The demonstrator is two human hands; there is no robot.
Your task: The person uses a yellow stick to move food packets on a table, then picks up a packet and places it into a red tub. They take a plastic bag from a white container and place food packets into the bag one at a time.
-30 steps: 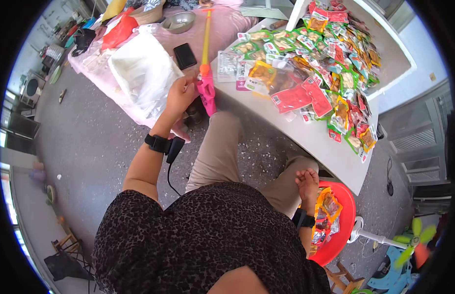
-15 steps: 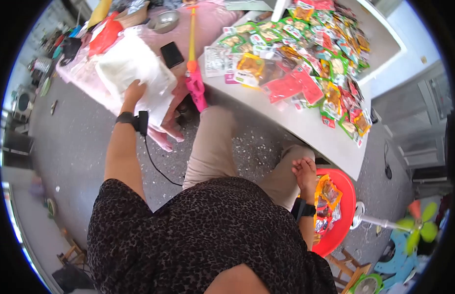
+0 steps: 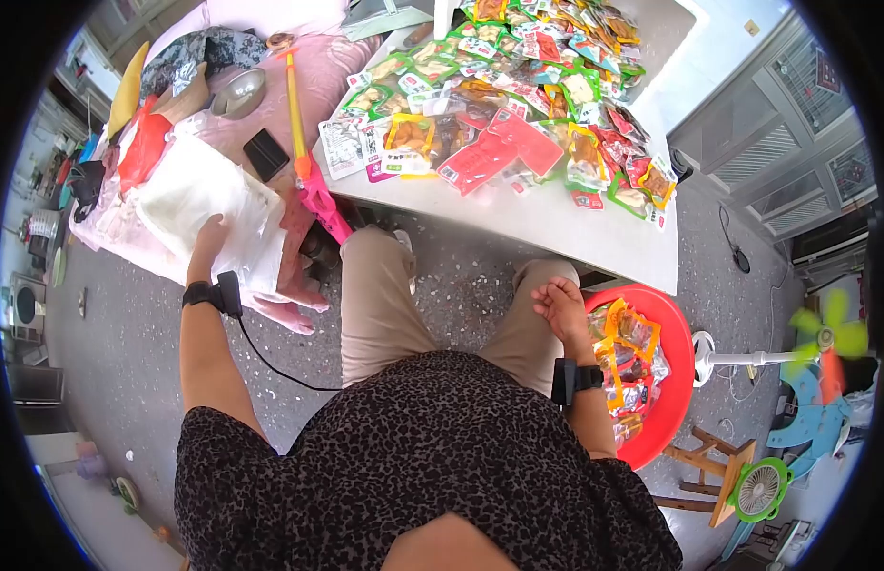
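My left hand (image 3: 210, 240) is at the near edge of a stack of white plastic bags (image 3: 190, 186) on the pink-covered surface. Its fingers are pressed together on the bag edge, their tips partly hidden. My right hand (image 3: 560, 309) is held above my right knee, palm turned up, with loosely curled fingers and nothing in it. Below its wrist stands a red basin (image 3: 685, 366) holding several packaged snacks (image 3: 634, 333). On the white table (image 3: 642, 252) lies a large heap of snack packets (image 3: 518, 76), with a red-printed clear bag (image 3: 485, 157) near its front.
A pink and yellow toy-like stick (image 3: 294, 105) leans between the pink surface and table. Beside it are a black phone (image 3: 266, 154) and a metal bowl (image 3: 238, 94). A fan with green blades (image 3: 827, 333) and a wooden stool (image 3: 708, 466) stand at right.
The view has shifted, so the table and heap sit further left. My left hand stays at the white bags, slightly nearer their front edge. My right hand's fingers have curled more.
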